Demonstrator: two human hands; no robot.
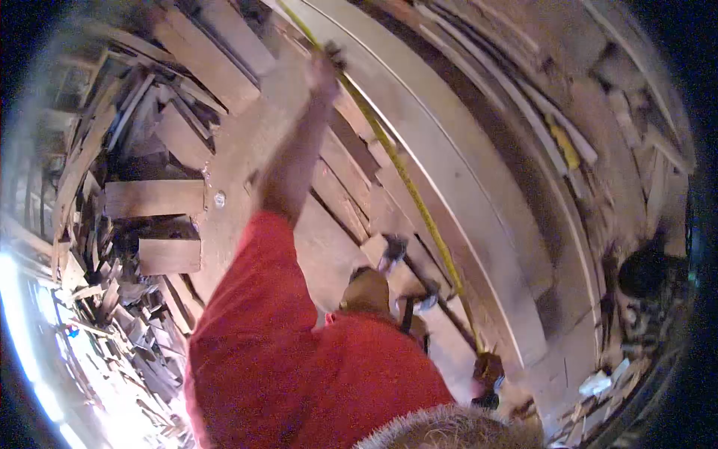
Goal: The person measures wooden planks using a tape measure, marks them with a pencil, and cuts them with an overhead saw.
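A yellow tape measure [407, 179] runs in a long curve beside a long pale board [441, 165]. My left arm reaches far forward, and my left hand [326, 69], somewhat blurred, is closed around the tape's blade, which continues past it to the top of the view. Close to my body at the lower right, my right hand [486, 376] is closed at the near end of the same tape. A dark shape shows just under that hand, too unclear to name. My feet stand below, between the boards.
Stacked planks [508, 97] lie to the right, with a yellow object [566, 144] among them. Wood blocks [170, 257] and a heap of offcuts [112, 314] fill the left side. A white scrap [596, 384] lies at lower right, near a dark round object [643, 273].
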